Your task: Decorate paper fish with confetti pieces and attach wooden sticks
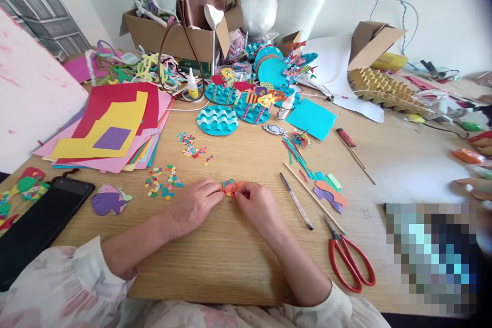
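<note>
A small orange paper piece with coloured patches (229, 187) lies between my two hands at the middle of the table. My left hand (198, 204) has its fingers together on the left end of it. At its right end, my right hand (258, 207) pinches the orange edge between thumb and finger. Round paper dots (164, 182) are scattered just left of my left hand, with small coloured triangles (195, 151) behind them. A pen (296, 201) and a thin wooden stick (313, 197) lie right of my right hand.
Red-handled scissors (351, 261) lie near the front right. Stacked coloured paper (111, 128), a black phone (46, 225) and a purple paper fish (109, 200) are at left. Behind stand glue bottles (284, 107), blue wavy discs (217, 120) and a cardboard box (169, 36). Another person's hand (478, 188) shows at far right.
</note>
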The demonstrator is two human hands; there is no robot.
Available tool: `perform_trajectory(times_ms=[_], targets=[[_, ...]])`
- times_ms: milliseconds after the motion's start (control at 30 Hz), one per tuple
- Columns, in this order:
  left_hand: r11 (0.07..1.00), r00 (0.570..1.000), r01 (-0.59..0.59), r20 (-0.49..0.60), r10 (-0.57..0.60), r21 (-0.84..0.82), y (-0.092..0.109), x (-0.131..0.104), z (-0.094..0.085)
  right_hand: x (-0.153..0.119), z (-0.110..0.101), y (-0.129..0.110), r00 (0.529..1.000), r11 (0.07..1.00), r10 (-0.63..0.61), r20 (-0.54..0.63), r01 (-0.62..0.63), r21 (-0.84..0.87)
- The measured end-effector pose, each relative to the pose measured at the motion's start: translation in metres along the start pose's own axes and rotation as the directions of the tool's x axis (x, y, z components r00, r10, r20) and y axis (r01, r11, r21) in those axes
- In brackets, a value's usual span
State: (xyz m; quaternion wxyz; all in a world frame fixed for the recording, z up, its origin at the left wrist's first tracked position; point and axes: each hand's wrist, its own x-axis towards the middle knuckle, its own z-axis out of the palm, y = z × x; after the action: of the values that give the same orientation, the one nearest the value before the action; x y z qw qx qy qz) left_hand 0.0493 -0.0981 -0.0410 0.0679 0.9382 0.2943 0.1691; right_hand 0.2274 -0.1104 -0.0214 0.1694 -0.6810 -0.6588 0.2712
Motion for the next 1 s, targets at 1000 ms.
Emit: perform_trajectory(times_ms=[1000], targets=[[1.000,0.999,0.029,0.031,-0.030,0.006,-0.001,-0.006,0.004,-0.002,0.003,0.000,0.998,1.000,-0.019,-0.066,0.017,-0.018]])
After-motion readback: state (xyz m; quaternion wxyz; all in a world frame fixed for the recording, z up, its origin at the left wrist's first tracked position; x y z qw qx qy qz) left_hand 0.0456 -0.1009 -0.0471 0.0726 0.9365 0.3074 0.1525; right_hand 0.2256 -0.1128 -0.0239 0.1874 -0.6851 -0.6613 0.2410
